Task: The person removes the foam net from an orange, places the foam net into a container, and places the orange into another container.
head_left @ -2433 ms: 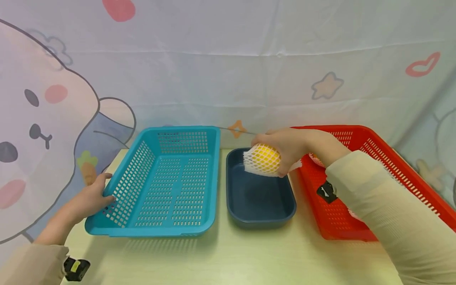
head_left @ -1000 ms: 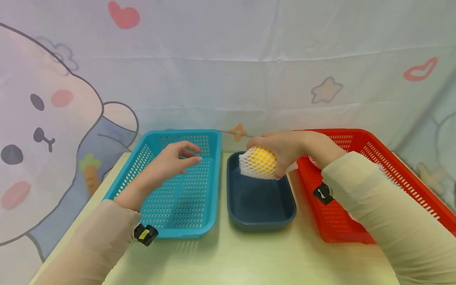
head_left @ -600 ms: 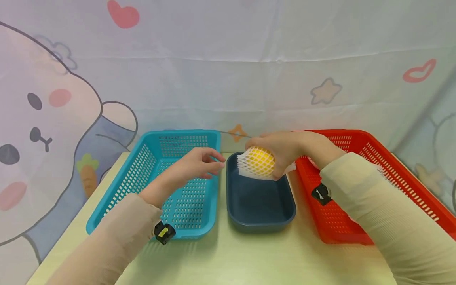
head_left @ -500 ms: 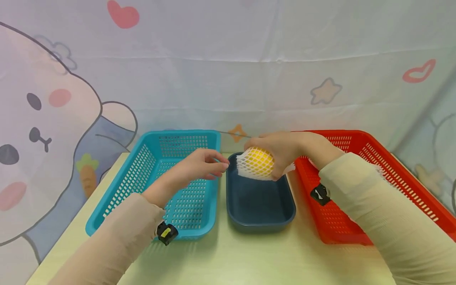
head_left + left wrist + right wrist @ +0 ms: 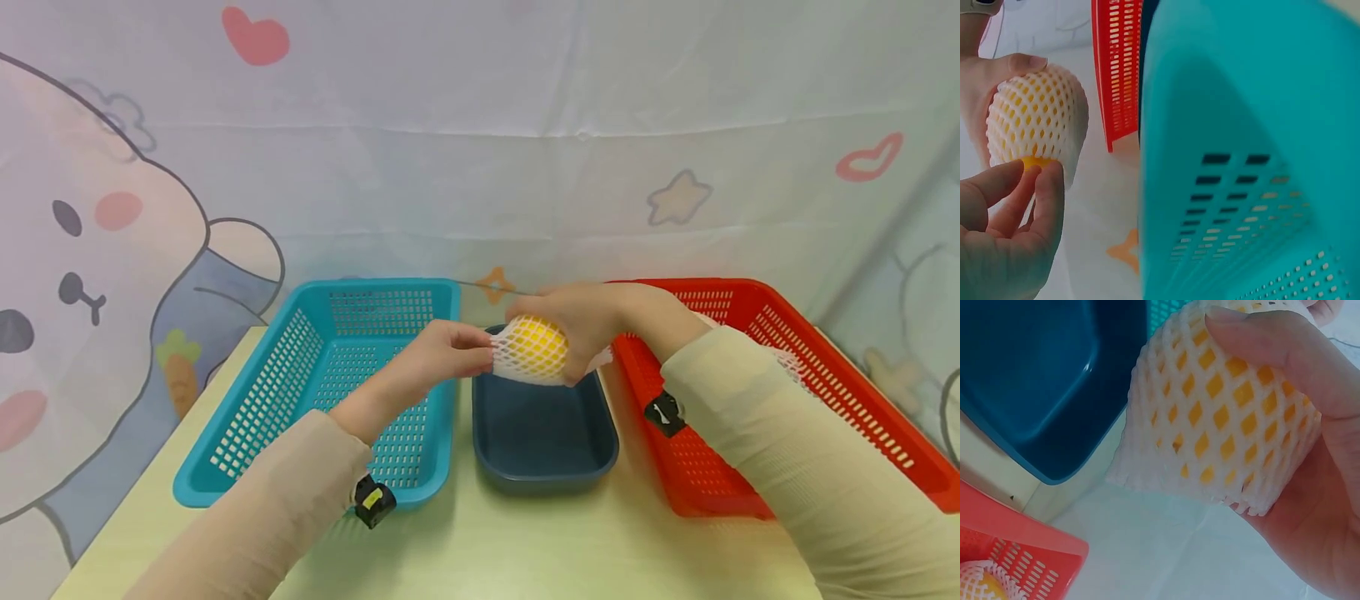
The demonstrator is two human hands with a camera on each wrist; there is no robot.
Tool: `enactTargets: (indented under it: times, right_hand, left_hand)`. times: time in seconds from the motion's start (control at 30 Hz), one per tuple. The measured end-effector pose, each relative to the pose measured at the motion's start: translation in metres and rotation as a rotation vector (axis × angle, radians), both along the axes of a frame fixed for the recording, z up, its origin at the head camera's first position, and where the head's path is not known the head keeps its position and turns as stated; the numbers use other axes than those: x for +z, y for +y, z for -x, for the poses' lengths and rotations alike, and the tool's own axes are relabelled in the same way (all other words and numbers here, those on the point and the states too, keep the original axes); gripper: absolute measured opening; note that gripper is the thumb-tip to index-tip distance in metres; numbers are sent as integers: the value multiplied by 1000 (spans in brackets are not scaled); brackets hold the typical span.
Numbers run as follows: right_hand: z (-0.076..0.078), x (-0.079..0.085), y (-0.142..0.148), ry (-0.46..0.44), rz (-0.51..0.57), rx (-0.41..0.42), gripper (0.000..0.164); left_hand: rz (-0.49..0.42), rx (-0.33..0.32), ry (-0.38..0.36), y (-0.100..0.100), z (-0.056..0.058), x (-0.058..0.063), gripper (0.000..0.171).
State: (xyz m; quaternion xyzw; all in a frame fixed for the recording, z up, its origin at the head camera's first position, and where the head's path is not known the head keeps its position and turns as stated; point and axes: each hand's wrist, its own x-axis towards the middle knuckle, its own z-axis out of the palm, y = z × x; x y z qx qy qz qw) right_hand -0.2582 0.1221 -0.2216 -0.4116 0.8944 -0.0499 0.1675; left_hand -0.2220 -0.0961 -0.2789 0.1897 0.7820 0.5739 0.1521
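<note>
My right hand point(image 5: 585, 321) grips a yellow fruit point(image 5: 542, 346) wrapped in a white foam net, above the dark blue tub point(image 5: 544, 442). Diamond-shaped patches of yellow show through the net point(image 5: 1210, 419) in the right wrist view, where thumb and palm wrap the fruit. My left hand point(image 5: 450, 354) pinches the left end of the foam net between thumb and fingers. In the left wrist view its fingertips point(image 5: 1047, 178) meet at that end, where a bit of bare yellow shows.
A turquoise perforated basket point(image 5: 187, 483) stands left of the tub, under my left forearm. To the right is a red basket point(image 5: 697, 500) holding more netted fruit point(image 5: 985, 584), partly hidden by my right arm. A printed cloth point(image 5: 450, 150) hangs behind.
My left hand has left the turquoise basket's left rim, moved right across it and taken hold of the net's end. My right hand, holding the fruit, has shifted slightly left.
</note>
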Motion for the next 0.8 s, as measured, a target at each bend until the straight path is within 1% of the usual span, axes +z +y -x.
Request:
enactTargets:
  times: [0.13,0.17,0.23,0.3,0.4,0.5,0.6,0.7,0.8]
  right_hand:
    - [0,0,1,-7,1,-8,83]
    - [-1,0,1,-6,1,-9,83]
    - [-1,0,1,-7,3,-7,83]
    - [-1,0,1,-4,5,-1,84]
    - [0,0,1,-7,6,1,85]
    - [0,1,1,-15,11,-2,85]
    - [0,2,1,-22,16,-4,84]
    - [0,3,1,-23,22,-2,82]
    - [0,4,1,-22,30,3,82]
  left_hand:
    - [-8,-23,14,5,1,-1,29]
    - [-18,-23,10,5,2,-1,30]
    - [-24,1,-11,8,2,0,33]
    - [-31,32,-49,11,2,2,36]
    - [-54,87,-127,17,3,5,39]
    - [-92,116,-197,23,3,6,40]
    - [-117,144,-247,27,5,6,37]
    - [-135,158,-287,30,6,7,37]
    - [-161,144,-323,32,7,8,40]
